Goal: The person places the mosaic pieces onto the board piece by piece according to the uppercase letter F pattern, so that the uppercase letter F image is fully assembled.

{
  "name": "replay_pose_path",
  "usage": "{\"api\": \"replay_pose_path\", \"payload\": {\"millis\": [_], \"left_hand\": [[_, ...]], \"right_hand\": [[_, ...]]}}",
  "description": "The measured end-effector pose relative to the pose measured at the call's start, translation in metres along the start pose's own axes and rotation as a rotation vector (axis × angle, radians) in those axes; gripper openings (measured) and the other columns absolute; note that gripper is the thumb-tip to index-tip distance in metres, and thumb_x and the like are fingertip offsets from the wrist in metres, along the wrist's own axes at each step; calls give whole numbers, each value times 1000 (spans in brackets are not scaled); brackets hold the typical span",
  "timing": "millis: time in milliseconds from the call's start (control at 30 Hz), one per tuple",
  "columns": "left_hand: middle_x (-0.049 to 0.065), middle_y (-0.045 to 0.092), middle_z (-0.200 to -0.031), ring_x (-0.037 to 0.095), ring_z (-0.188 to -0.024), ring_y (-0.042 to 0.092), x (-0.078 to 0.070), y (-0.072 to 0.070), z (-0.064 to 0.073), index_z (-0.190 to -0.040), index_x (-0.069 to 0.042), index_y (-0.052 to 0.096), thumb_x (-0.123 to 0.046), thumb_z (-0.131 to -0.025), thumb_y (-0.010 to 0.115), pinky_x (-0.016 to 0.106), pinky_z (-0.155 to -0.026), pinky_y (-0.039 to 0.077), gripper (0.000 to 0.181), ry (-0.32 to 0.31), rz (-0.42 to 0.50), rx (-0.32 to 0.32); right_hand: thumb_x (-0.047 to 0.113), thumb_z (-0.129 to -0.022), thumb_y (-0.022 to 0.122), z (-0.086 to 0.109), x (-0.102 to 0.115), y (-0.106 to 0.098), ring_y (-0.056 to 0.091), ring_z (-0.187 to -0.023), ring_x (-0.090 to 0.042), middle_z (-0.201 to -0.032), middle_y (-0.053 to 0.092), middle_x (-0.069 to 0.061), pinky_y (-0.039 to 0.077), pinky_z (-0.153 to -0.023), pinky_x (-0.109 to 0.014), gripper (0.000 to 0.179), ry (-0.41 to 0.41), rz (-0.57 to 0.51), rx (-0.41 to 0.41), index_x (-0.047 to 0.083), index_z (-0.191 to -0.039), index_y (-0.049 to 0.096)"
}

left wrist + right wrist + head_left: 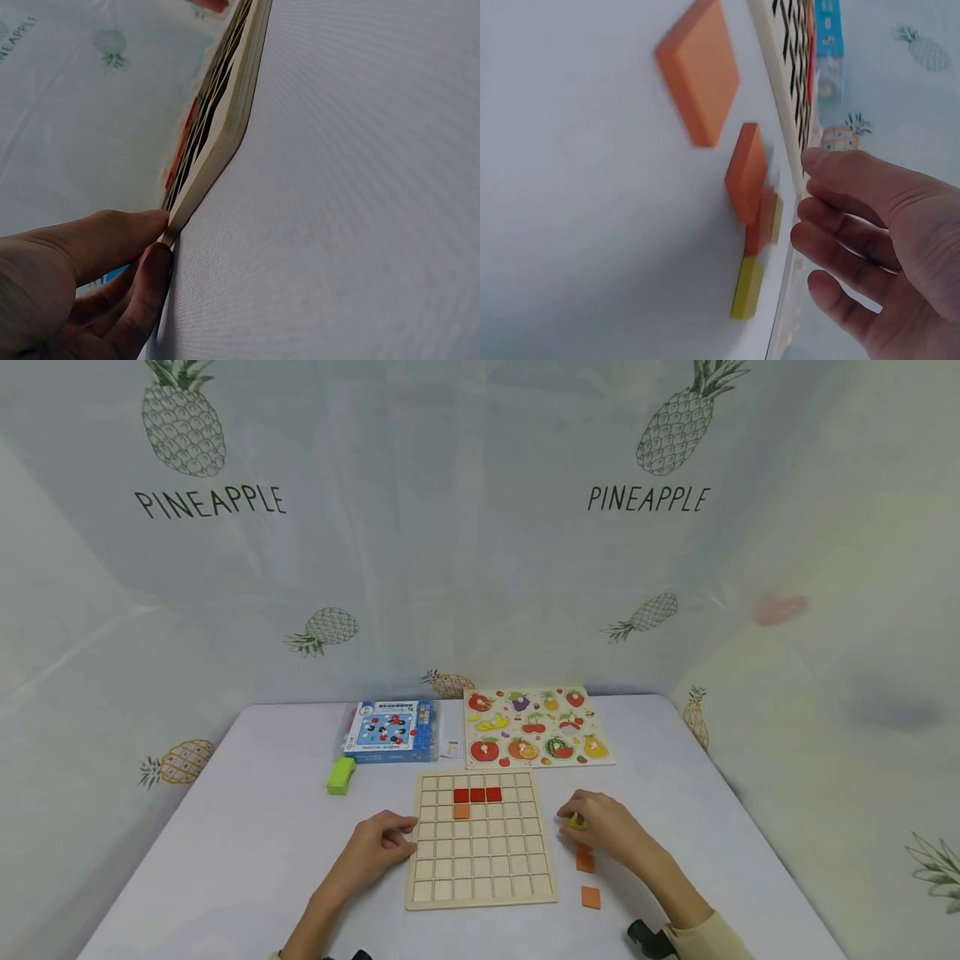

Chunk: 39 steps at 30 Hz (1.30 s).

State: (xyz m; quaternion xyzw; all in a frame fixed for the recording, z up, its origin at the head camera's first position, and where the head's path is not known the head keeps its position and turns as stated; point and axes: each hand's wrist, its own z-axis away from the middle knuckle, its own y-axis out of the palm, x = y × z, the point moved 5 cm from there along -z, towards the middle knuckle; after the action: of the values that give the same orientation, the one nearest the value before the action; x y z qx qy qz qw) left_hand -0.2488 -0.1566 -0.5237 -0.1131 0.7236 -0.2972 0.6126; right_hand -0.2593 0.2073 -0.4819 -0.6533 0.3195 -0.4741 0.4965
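A wooden grid board [479, 901] lies flat on the table, holding three red square tiles [477, 795] in a row and one orange tile [461, 812] below the leftmost. My left hand [375, 847] touches the board's left edge with thumb and fingertips. In the left wrist view, those fingertips [154, 259] rest against the wooden rim [217, 150]. Over loose tiles right of the board hovers my right hand [603, 827]. Its loosely bent fingers [840, 255] hold nothing in the right wrist view. Below them lie orange tiles [705, 75] and a yellow tile [746, 289].
Behind the board stand a blue boxed set [390, 731] and a fruit puzzle board [536, 727]. A green block [341, 776] sits in front of the box. One orange tile [591, 897] lies nearer the front. A pineapple-print curtain [480, 552] hangs behind the table.
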Motion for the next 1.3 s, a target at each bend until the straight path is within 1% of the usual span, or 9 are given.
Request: {"api": "replay_pose_path", "payload": {"millis": [100, 200, 367, 500, 767, 867, 1000, 1133, 1300], "left_hand": [[7, 68, -97, 1, -72, 60, 0, 1, 0, -114, -2, 71, -14, -81, 79, 18, -64, 53, 37, -11, -11, -1], [7, 68, -97, 0, -72, 60, 0, 1, 0, -114, -2, 71, -14, -81, 79, 18, -64, 53, 37, -16, -13, -1], [7, 68, -97, 0, -72, 60, 0, 0, 0, -114, -2, 71, -14, -81, 79, 18, -64, 53, 37, -13, -14, -1], [7, 68, -97, 0, -72, 60, 0, 1, 0, -114, -2, 71, -13, -81, 79, 18, -64, 53, 36, -6, -5, 0], [7, 68, -97, 0, -71, 60, -1, 1, 2, -115, -1, 70, -15, -81, 79, 18, -64, 53, 37, 5, -4, 2], [7, 68, -96, 0, -71, 60, -2, 1, 2, -115, -2, 71, -15, -82, 79, 18, -64, 53, 37, 3, -8, -1], [7, 68, -96, 1, -72, 61, -1, 1, 1, -115, -2, 70, -15, -82, 79, 18, -64, 53, 37, 4, -7, -1], [7, 68, -96, 1, -72, 61, 0, 2, 0, -116, -2, 70, -15, -82, 79, 18, -64, 53, 37, -2, -4, 4], [6, 67, -95, 1, -71, 60, 0, 1, 0, -115, -2, 71, -16, -81, 79, 18, -63, 52, 37, -8, -4, 4]], "right_hand": [[27, -76, 83, 10, -8, -1, 56, -73, -4, -90, 67, 10, 48, -64, -20, 22, 18, 0, -5, 15, -94, 77], [29, -76, 83, 18, -15, -2, 54, -71, -3, -88, 67, 10, 46, -62, -20, 21, 6, 12, -20, 16, -91, 76], [36, -77, 82, 24, -20, -1, 47, -67, 1, -82, 63, 15, 41, -59, -18, 19, -21, 53, -45, 21, -85, 74], [38, -78, 81, 27, -21, -1, 42, -65, 2, -78, 60, 17, 38, -58, -18, 19, -31, 55, -42, 23, -81, 72], [36, -77, 82, 27, -18, 1, 50, -69, 0, -77, 60, 18, 47, -64, -22, 16, -11, 58, 7, 24, -80, 73], [33, -78, 82, 27, -16, -1, 53, -71, -1, -78, 62, 17, 50, -67, -24, 13, -32, 54, 6, 23, -82, 73], [30, -78, 82, 29, -16, -4, 53, -71, -2, -80, 63, 16, 50, -67, -24, 15, -41, 49, 3, 21, -86, 74], [29, -78, 82, 31, -20, -4, 52, -71, -2, -79, 63, 15, 49, -66, -24, 19, -15, 31, 28, 18, -91, 74], [28, -78, 82, 32, -22, -3, 54, -72, -1, -79, 64, 16, 52, -69, -26, 18, 13, 29, 48, 18, -91, 75]]}}
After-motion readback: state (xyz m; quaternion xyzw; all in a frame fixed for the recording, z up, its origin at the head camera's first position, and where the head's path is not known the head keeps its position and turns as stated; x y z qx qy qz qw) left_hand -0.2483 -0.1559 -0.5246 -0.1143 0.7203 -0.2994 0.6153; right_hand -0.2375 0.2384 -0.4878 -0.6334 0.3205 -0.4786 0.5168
